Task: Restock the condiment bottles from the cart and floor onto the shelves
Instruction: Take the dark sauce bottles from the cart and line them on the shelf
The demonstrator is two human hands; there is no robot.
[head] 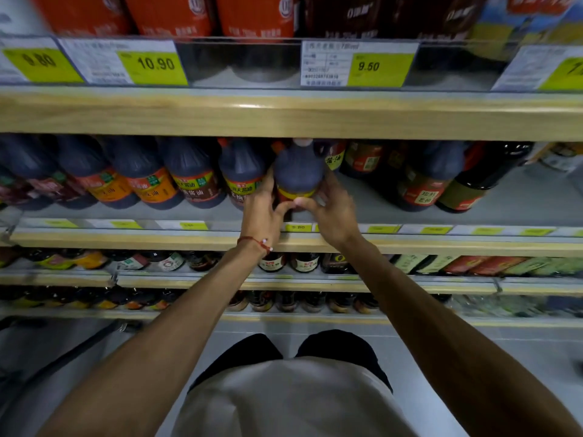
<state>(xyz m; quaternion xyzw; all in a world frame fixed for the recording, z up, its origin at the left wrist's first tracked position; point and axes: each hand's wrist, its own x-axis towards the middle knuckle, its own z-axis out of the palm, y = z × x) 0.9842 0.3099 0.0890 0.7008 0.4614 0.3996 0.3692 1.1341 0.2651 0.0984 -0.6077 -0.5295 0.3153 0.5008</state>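
A dark soy sauce bottle (pixel 299 175) with a yellow and red label stands upright at the front of the middle shelf (pixel 394 244). My left hand (pixel 262 212) grips its left side and my right hand (pixel 331 212) grips its right side, thumbs meeting at the bottle's base. A row of similar dark bottles (pixel 195 181) fills the shelf to the left, touching the held one. More dark bottles (pixel 422 181) stand to the right, with a bare gap of shelf between them and my right hand.
The upper shelf (pixel 284 115) with orange-labelled bottles (pixel 170 14) and price tags (pixel 151 64) hangs low over the bottle's cap. Two lower shelves hold small bottles (pixel 303 261). A dark cart bar (pixel 79 348) crosses the floor at lower left.
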